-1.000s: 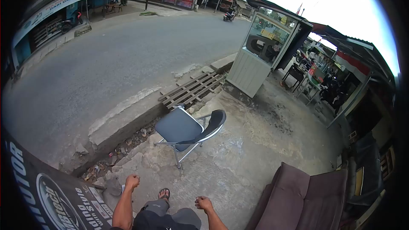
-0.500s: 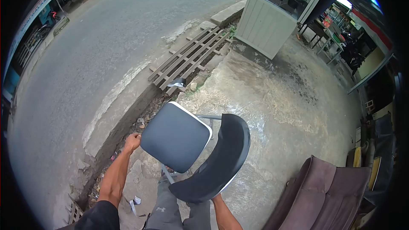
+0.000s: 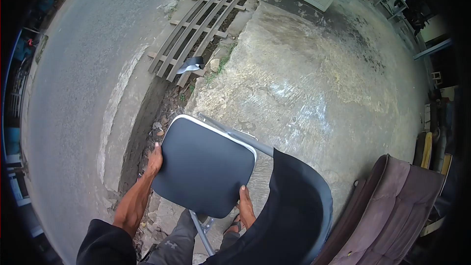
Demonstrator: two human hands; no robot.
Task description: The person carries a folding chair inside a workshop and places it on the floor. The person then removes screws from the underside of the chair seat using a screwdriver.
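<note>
1. Held seat [image 3: 206, 167] by its left edge in left hand [image 3: 154, 161], by its right edge in right hand [image 3: 247, 208].
2. Had chair [image 3: 294, 206] over concrete [image 3: 304, 78].
3. Needed even support, hands clear of frame [image 3: 201, 230].

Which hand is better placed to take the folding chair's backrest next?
Probably the right hand: it grips the seat on the side nearest the curved black backrest, while the left hand is at the seat's opposite edge, farther away.
</note>
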